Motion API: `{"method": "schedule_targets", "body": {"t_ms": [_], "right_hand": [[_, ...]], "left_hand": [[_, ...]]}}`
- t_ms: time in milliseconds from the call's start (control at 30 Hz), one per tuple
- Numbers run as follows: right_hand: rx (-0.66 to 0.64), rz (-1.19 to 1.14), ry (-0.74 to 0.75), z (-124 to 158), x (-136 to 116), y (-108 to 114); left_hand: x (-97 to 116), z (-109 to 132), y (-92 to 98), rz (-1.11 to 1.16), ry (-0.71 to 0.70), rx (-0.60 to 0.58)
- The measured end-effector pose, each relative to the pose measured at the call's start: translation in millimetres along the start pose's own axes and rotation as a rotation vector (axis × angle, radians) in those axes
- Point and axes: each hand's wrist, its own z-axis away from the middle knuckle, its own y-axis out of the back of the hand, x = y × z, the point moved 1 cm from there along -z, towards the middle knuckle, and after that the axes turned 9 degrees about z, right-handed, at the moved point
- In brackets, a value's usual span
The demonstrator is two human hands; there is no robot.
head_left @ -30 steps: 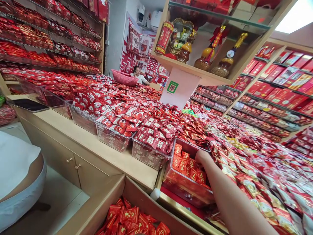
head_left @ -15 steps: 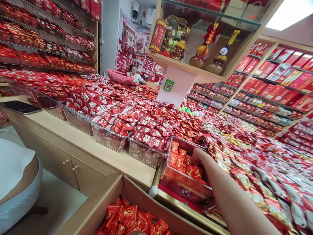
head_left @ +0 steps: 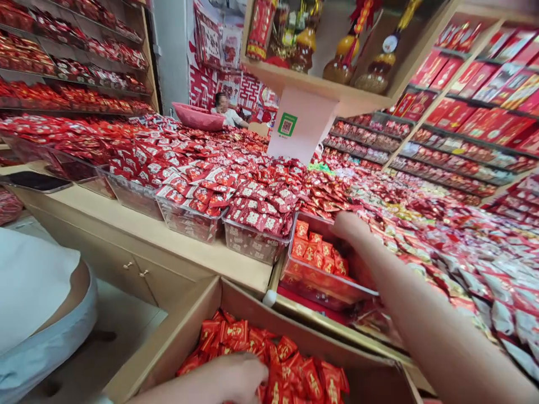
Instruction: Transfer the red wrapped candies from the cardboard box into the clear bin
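Over the red wrapped candies (head_left: 286, 370) in the cardboard box (head_left: 252, 311), my left hand (head_left: 242, 373) reaches in from the bottom edge. Its fingers bend down among the packets, and their tips are hidden. My right hand (head_left: 352, 225) is at the far right part of a clear plastic bin (head_left: 328, 292). It looks closed, knuckles up, but its fingertips are out of sight, so I cannot make out what is in them. Similar red candies (head_left: 318, 252) lie in the left part of that bin, beside the hand.
Bins heaped with red packets (head_left: 256, 210) line the counter (head_left: 210, 255). A phone (head_left: 36, 180) lies at its left end. A display cabinet (head_left: 311, 84) overhangs the counter. A person (head_left: 229, 112) sits behind it; another in white (head_left: 37, 292) is at left.
My left hand has come into view over the box of candies. My right hand has lifted slightly from the candies towards the bin's back edge. The camera view has tilted down.
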Motion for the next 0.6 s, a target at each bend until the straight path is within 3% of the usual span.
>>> {"method": "schedule_targets", "body": {"t_ms": [67, 100, 133, 167, 233, 300, 367, 433, 500, 600], "right_hand": [[0.044, -0.025, 0.097, 37.2, -1.1, 13.4], [0.097, -0.078, 0.257, 59.8, -1.7, 14.9], [0.069, -0.173, 0.439, 83.5, -1.7, 10.4], [-0.051, -0.277, 0.614, 107.0, -0.9, -0.9], [-0.459, -0.422, 0.859, 147.5, 3.0, -43.7], [-0.700, -0.339, 0.796, 170.1, 9.4, -105.7], [-0.658, -0.166, 0.563, 173.5, 16.1, -170.3], [-0.612, -0.121, 0.427, 167.6, 20.2, -222.5], [-0.574, -0.104, 0.321, 161.4, 22.1, -255.8], [-0.536, -0.100, 0.238, 163.3, 19.2, -276.6]], "left_hand": [[6.9, 4.1, 3.6, -0.101, 0.094, -0.008], [9.8, 5.7, 5.4, -0.136, 0.110, -0.030], [12.0, 6.9, 6.9, -0.154, 0.113, -0.060], [13.5, 7.5, 7.7, -0.168, 0.116, -0.085], [14.2, 6.7, 6.7, -0.193, 0.124, -0.128], [13.1, 3.8, 1.7, -0.220, 0.124, -0.175], [10.9, -0.6, -5.0, -0.230, 0.107, -0.206], [7.8, -5.4, -10.9, -0.197, 0.099, -0.186], [4.5, -9.3, -14.5, -0.152, 0.121, -0.133], [1.5, -11.8, -15.8, -0.127, 0.171, -0.087]]}}
